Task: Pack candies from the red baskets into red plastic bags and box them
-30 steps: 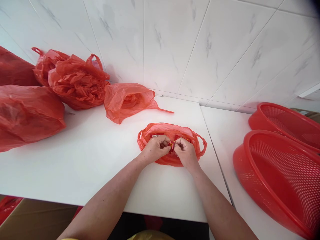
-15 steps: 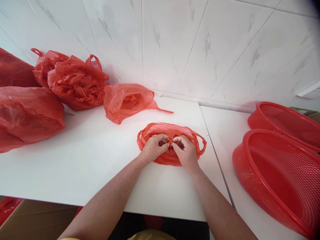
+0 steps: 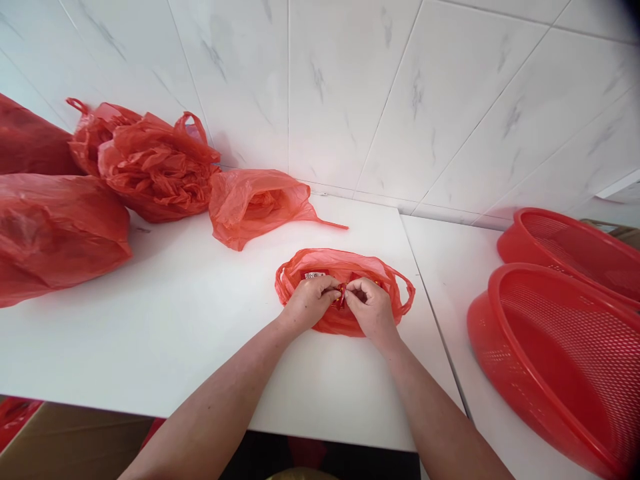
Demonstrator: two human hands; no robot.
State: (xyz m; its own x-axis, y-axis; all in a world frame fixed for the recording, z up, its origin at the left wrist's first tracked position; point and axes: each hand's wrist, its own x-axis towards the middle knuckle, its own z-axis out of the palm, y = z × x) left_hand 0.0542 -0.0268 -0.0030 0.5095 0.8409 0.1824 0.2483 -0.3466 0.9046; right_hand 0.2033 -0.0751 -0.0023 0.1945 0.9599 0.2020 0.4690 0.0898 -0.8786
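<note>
A small shiny red packet with gold marks (image 3: 341,299) is pinched between my two hands, partly covered by the fingers. My left hand (image 3: 311,302) has thumb and fingers closed on its left side. On its right side, my right hand (image 3: 370,306) grips it the same way. Both hands are over the mouth of an open red plastic bag (image 3: 340,328) lying on the white table. Inside that bag, a red package with white lettering (image 3: 315,275) shows behind my left hand; other contents are mostly hidden.
Another red plastic bag (image 3: 260,207) lies open near the tiled wall. Crumpled red bags (image 3: 160,170) and a full red bag (image 3: 60,233) stand at the left. Two red perforated baskets (image 3: 505,347) are at the right. A cardboard box (image 3: 80,437) is below the table's front edge (image 3: 200,412).
Both hands stay over the bag and shift only slightly, with the fingers working at the small packet between them. The package with white lettering shows more than half a second ago.
</note>
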